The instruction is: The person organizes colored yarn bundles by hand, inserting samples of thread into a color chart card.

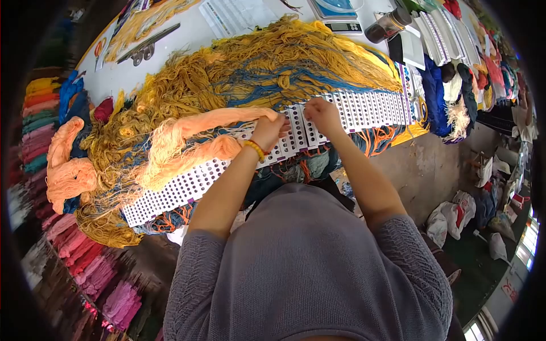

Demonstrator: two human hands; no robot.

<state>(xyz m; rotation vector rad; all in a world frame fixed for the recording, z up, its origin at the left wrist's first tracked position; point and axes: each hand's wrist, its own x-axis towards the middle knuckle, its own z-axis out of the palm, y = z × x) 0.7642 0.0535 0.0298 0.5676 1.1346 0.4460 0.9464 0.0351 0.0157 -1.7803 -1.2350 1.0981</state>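
Note:
My left hand [269, 132], with a yellow bead bracelet at its wrist, is closed at the right end of a peach yarn skein [210, 120]. To its right, my right hand [323, 115] has its fingers pinched together over the white punched cards [364, 109]; anything between those fingertips is too small to make out. The cards form a long row with dark holes, running along the table's near edge. Behind them lies a big heap of mustard yarn [193, 79] with blue strands [261, 82] across it. Orange strands [378, 139] hang below the cards.
Black scissors [149, 46] and orange-handled scissors [100, 46] lie on the white table [108, 79]. At the back right are a scale [344, 26] and a dark jar [388, 25]. Peach skeins [71, 179] lie left; blue skeins [432, 94] hang right. Bags [455, 219] sit on the floor.

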